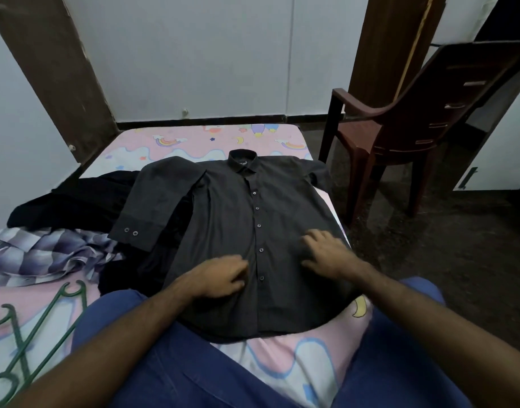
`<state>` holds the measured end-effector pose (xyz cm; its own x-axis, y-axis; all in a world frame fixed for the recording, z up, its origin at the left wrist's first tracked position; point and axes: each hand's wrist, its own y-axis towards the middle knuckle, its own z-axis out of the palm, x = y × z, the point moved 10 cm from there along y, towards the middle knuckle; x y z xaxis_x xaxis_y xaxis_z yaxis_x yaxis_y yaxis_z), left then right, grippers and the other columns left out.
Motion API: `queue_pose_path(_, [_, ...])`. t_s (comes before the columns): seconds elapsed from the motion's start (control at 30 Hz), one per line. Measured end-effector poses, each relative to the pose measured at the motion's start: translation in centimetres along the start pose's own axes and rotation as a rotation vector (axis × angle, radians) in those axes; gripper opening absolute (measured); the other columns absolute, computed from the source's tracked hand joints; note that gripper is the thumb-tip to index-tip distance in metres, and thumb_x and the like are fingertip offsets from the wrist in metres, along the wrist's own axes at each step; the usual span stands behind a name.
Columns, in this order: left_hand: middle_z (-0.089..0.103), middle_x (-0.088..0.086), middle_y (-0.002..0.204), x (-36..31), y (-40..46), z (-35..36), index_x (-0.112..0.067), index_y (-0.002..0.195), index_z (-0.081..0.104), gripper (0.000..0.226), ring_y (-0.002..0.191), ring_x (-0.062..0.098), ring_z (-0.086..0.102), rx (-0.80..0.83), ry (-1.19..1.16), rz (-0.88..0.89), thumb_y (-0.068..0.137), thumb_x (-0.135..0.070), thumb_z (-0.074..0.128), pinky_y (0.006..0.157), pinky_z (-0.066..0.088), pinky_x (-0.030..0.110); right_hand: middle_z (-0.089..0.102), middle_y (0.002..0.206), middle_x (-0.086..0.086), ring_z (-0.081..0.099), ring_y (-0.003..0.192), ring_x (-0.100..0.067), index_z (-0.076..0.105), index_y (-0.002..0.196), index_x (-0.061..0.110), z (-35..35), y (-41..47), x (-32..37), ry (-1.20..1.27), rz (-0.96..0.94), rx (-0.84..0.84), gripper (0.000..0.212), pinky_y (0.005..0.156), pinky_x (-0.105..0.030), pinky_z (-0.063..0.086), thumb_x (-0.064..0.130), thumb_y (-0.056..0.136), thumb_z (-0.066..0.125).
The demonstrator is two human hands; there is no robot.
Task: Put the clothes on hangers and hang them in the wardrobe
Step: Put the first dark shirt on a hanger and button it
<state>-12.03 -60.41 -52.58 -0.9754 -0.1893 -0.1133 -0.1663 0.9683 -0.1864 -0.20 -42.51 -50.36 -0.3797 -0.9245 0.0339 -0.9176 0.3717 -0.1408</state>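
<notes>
Legs: we see our blue trousers (170, 363) at the near edge of the bed (297, 375), knees apart, with the pink cartoon-print sheet showing between them.
Hangers: green hangers (32, 343) lie on the sheet at the bed's near left corner, beside our left knee.
Left hand: our left hand (223, 275) rests on the lower front of the dark shirt (238, 219), just left of the button line; its fingers are loosely curled against the cloth, and we cannot tell whether they pinch any fabric.
Right hand: our right hand (326, 254) lies flat on the shirt right of the buttons, fingers spread and released, pressing the cloth.
Shirt: it lies buttoned and face up along the bed's right edge, collar towards the far edge, one sleeve folded across to the left.
Other clothes: a checked purple-grey garment (43, 254) sits crumpled at the left edge; a black garment (76, 201) lies beyond it, partly under the shirt's sleeve.
Chair: a brown plastic chair (400, 128) stands on the floor off the far right corner.
</notes>
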Motion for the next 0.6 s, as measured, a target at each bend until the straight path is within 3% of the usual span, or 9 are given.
queue_pose_path(0.07, [0.040, 0.002, 0.149, 1.2, 0.9, 0.3, -0.025, 0.141, 0.042, 0.061, 0.134, 0.024, 0.043, -0.047, 0.073, -0.047, 0.092, -0.061, 0.049, 0.102, 0.044, 0.046, 0.017, 0.168, 0.000, 0.018, 0.153, -0.025, 0.025, 0.159, 0.024, 2.0, 0.8, 3.9, 0.054, -0.177, -0.002, 0.076, 0.122, -0.047, 0.026, 0.055, 0.096, 0.055])
queue_pose_path(0.13, [0.004, 0.002, 0.168, 1.8, 1.0, 3.8, -0.035, 0.158, 0.012, 0.096, 0.153, 0.028, 0.011, 0.147, 0.053, -0.119, 0.081, -0.084, 0.038, 0.116, 0.026, 0.060, 0.008, 0.171, 0.003, 0.009, 0.157, -0.022, 0.014, 0.163, 0.026, 3.9, 1.3, 7.1, 0.026, -0.300, -0.049, 0.083, 0.126, -0.046, 0.014, 0.063, 0.096, 0.047])
queue_pose_path(0.2, [-0.025, 0.001, 0.165, 1.5, 0.5, 6.9, -0.038, 0.158, -0.008, 0.107, 0.152, 0.033, -0.019, 0.294, 0.040, -0.146, 0.075, -0.089, 0.036, 0.115, 0.004, 0.072, 0.005, 0.171, 0.005, 0.004, 0.158, -0.020, 0.012, 0.164, 0.026, 5.5, 2.1, 9.0, 0.006, -0.359, -0.080, 0.085, 0.125, -0.047, 0.007, 0.071, 0.095, 0.033])
queue_pose_path(0.27, [-0.032, 0.003, 0.162, 1.1, 0.2, 7.4, -0.042, 0.157, -0.008, 0.114, 0.149, 0.037, -0.026, 0.347, 0.057, -0.114, 0.065, -0.094, 0.037, 0.110, 0.000, 0.078, 0.002, 0.171, 0.004, -0.001, 0.158, -0.019, 0.010, 0.164, 0.024, 6.7, 3.1, 9.7, -0.003, -0.355, -0.050, 0.094, 0.126, -0.049, 0.002, 0.082, 0.090, 0.012])
queue_pose_path(0.33, [-0.016, 0.005, 0.167, 1.5, 0.5, 5.9, -0.047, 0.156, 0.003, 0.108, 0.153, 0.036, -0.007, 0.352, 0.109, -0.055, 0.065, -0.093, 0.039, 0.110, 0.015, 0.077, 0.000, 0.171, 0.004, -0.004, 0.157, -0.016, 0.007, 0.164, 0.022, 7.4, 3.9, 10.0, 0.036, -0.352, 0.019, 0.107, 0.127, -0.048, -0.002, 0.087, 0.080, -0.004])
queue_pose_path(0.4, [0.021, 0.005, 0.162, 2.8, 1.7, 2.7, -0.042, 0.154, 0.023, 0.082, 0.145, 0.029, 0.029, 0.231, 0.235, -0.018, 0.084, -0.080, 0.044, 0.108, 0.036, 0.060, 0.006, 0.171, 0.004, 0.000, 0.157, -0.015, 0.013, 0.163, 0.021, 7.4, 4.6, 10.3, 0.110, -0.398, 0.102, 0.106, 0.127, -0.044, -0.003, 0.087, 0.081, 0.004])
queue_pose_path(0.47, [0.042, 0.003, 0.146, 5.1, 3.4, -0.1, -0.028, 0.144, 0.042, 0.058, 0.130, 0.025, 0.046, 0.100, 0.346, -0.020, 0.097, -0.061, 0.044, 0.101, 0.042, 0.045, 0.039, 0.161, 0.001, 0.030, 0.150, -0.013, 0.044, 0.152, 0.021, 5.6, 5.4, 10.1, 0.302, -0.476, 0.156, 0.082, 0.125, -0.038, 0.018, 0.077, 0.094, 0.032])
queue_pose_path(0.5, [0.045, 0.004, 0.143, 6.5, 4.4, -1.0, -0.024, 0.139, 0.047, 0.052, 0.127, 0.025, 0.048, 0.054, 0.330, -0.041, 0.098, -0.055, 0.047, 0.100, 0.044, 0.043, 0.058, 0.144, 0.001, 0.050, 0.134, -0.010, 0.061, 0.137, 0.021, 4.2, 6.0, 9.5, 0.431, -0.487, 0.163, 0.061, 0.117, -0.034, 0.032, 0.065, 0.098, 0.046])
queue_pose_path(0.6, [0.040, 0.007, 0.151, 10.1, 8.1, -2.4, -0.016, 0.141, 0.046, 0.053, 0.135, 0.025, 0.044, -0.076, 0.126, -0.126, 0.097, -0.043, 0.055, 0.110, 0.040, 0.040, 0.072, 0.106, 0.007, 0.067, 0.098, -0.005, 0.073, 0.110, 0.019, 0.5, 9.7, 5.9, 0.722, -0.378, 0.077, 0.018, 0.092, -0.027, 0.051, 0.030, 0.099, 0.066])
